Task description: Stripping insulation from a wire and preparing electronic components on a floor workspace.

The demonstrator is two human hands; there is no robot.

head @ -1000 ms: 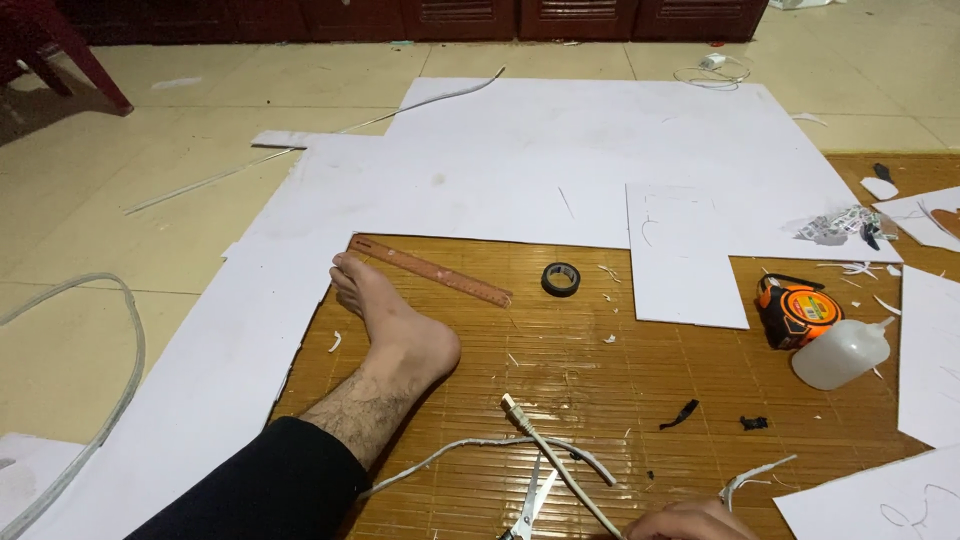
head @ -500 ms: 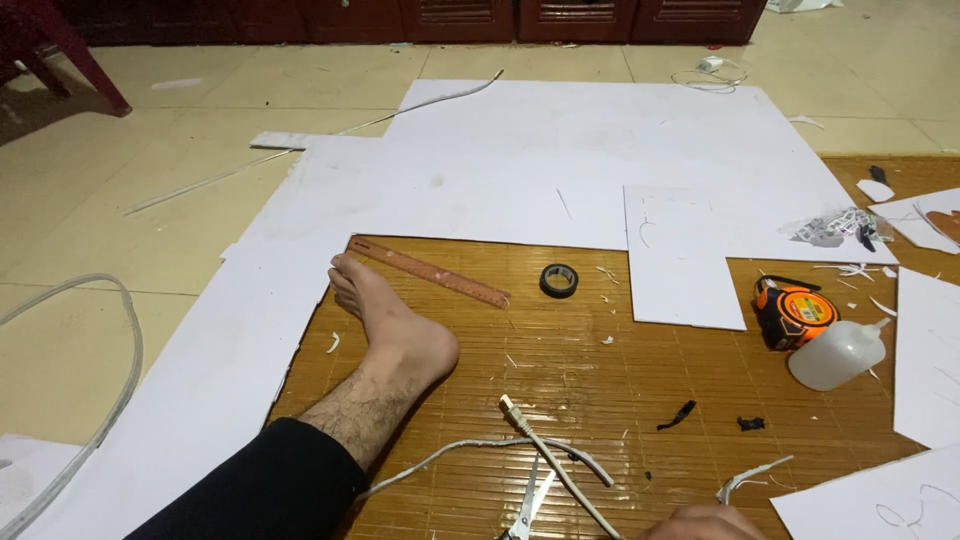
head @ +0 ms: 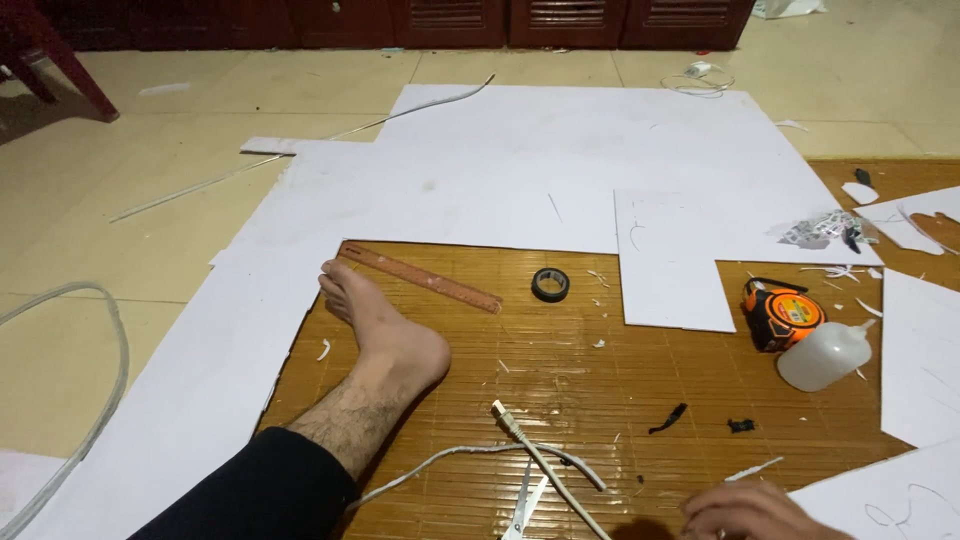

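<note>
Cutting looks partly done: white foam-board pieces [head: 672, 262] and scraps lie about, while the right hand [head: 752, 512], grip hidden at the near edge, rests just right of idle scissors [head: 524, 505].

From my feed I see a slatted bamboo mat [head: 560, 370] with a warm sheen, matt white foam-board sheets [head: 520, 180], a wooden ruler [head: 420, 277], a translucent plastic bottle [head: 825, 355], glossy floor tiles [head: 150, 230] and metal scissor blades [head: 527, 500].
</note>
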